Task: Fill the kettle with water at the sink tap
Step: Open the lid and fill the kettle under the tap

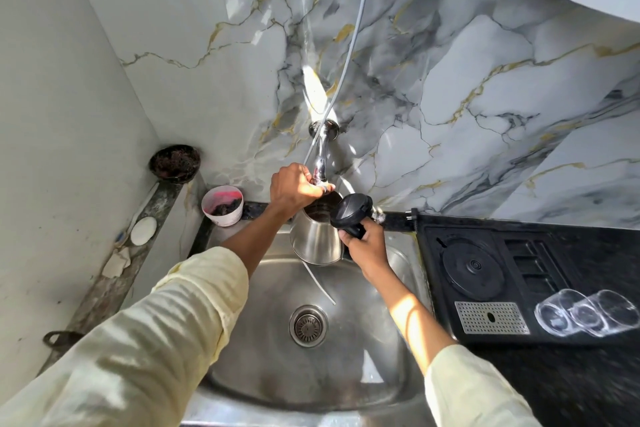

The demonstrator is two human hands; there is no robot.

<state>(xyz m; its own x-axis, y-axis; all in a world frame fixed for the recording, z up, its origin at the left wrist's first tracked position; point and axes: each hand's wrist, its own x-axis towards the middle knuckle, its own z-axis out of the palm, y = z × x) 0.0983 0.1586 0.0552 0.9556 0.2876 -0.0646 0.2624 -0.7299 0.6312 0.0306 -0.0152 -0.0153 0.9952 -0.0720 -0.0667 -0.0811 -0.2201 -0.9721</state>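
Kettle held under tap, lid up.
Left hand clasped on tap at 12 o'clock; right hand gripping handle. Next: turn the tap on, judging by no visible stream.

In front of you a steel sink sits in a dark counter, its drain strainer at the middle of the basin. On the counter to your right lies a black tray with a round kettle base and a perforated metal grate; two clear glasses lie on their sides there. On the left ledge you have a white soap bar, and a stained white cup stands at the back corner.
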